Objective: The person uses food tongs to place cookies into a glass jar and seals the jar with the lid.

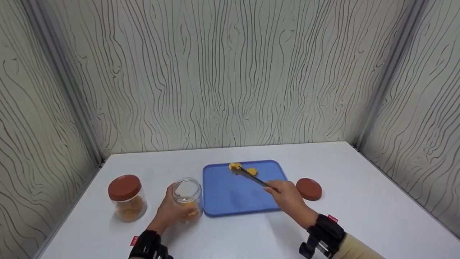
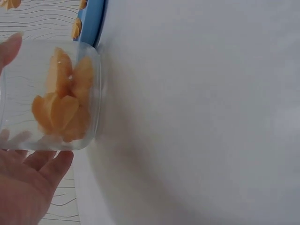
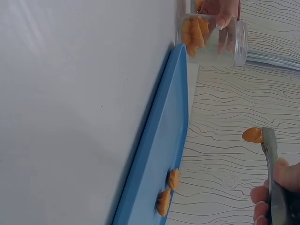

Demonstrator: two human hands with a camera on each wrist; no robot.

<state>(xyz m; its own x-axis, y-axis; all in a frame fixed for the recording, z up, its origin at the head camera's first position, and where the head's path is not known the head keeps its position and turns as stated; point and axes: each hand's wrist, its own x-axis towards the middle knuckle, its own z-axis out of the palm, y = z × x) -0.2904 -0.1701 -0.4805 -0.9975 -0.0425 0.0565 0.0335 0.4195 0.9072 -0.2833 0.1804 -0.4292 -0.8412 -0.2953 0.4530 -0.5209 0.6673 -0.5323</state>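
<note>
My left hand grips an uncapped clear jar, fingers and thumb around its sides. Several orange, ridged snack pieces lie in the lower part of that jar. Whether its base touches the table is hard to tell. In my right hand is a pair of metal tongs, held over the blue tray. The tongs' tips pinch one orange snack piece, raised above the tray. Two more pieces rest near the tray's far edge.
A second clear jar with a reddish-brown lid on it and orange pieces inside stands at the left. A loose reddish-brown lid lies right of the tray. Wood-patterned panels rise behind and beside the white table.
</note>
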